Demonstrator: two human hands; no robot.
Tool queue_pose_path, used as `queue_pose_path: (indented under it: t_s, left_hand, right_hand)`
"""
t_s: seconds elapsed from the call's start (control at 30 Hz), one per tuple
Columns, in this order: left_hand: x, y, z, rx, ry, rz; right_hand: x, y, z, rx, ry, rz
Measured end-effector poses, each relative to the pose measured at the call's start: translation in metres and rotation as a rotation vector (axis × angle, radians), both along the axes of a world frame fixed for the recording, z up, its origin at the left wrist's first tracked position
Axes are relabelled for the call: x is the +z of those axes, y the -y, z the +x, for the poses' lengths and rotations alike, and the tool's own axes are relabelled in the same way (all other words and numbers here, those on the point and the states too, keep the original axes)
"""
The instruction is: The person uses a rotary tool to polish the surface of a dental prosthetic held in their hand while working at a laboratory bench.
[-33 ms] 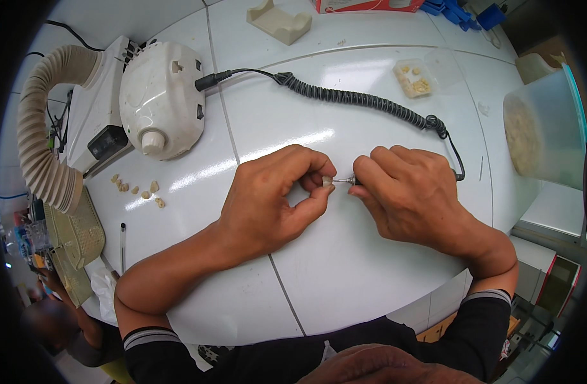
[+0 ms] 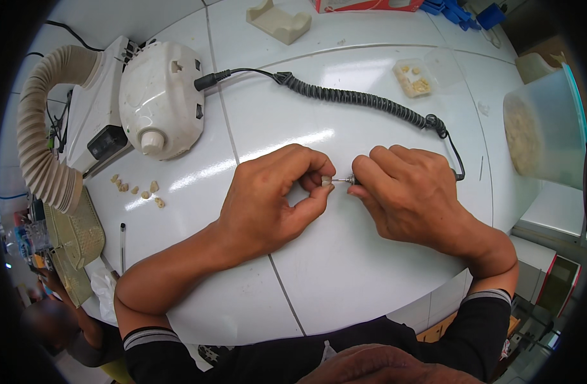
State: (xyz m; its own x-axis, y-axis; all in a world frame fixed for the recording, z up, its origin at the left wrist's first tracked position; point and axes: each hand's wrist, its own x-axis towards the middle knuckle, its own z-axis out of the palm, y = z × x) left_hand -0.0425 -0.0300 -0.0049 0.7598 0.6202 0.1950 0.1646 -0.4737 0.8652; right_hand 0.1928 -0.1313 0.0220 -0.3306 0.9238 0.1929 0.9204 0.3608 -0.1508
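Between the fingertips of my left hand (image 2: 268, 201), a small pale tooth-like piece (image 2: 326, 181) is pinched, partly covered by the thumb and finger. My right hand (image 2: 409, 192) is wrapped round a rotary handpiece (image 2: 352, 180), most of it hidden under the fingers. Its thin metal bit (image 2: 340, 180) points left and meets the tooth-like piece, or nearly so; I cannot tell whether they touch. From behind the right hand, a coiled black cord (image 2: 357, 96) runs to a white control unit (image 2: 162, 102) with a round knob.
Several cream tooth-like pieces (image 2: 135, 190) and a pen (image 2: 122, 246) lie left of my arm. A ribbed hose (image 2: 34, 121) arches beside a woven basket (image 2: 82, 237). Far right are a small clear box (image 2: 412, 80) and a large tub (image 2: 537, 128). Another person (image 2: 56, 320) is at lower left.
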Motion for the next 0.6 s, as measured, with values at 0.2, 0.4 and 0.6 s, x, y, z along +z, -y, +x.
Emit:
queue_pose_path:
  t_s: [0.2,0.4,0.6]
  left_hand:
    - [0.0007,-0.0008,-0.0013,0.005,-0.017,0.010]
    - [0.0041,-0.0007,-0.0006,-0.005,-0.035,0.013]
    - [0.0020,-0.0008,-0.0017,0.000,-0.023,-0.009]
  right_hand:
    - [0.0008,-0.0004,0.0017,0.005,-0.001,-0.012]
    - [0.0014,0.0013,0.0052,0.007,-0.003,-0.021]
    - [-0.0006,-0.0001,0.0039,0.008,0.011,-0.028]
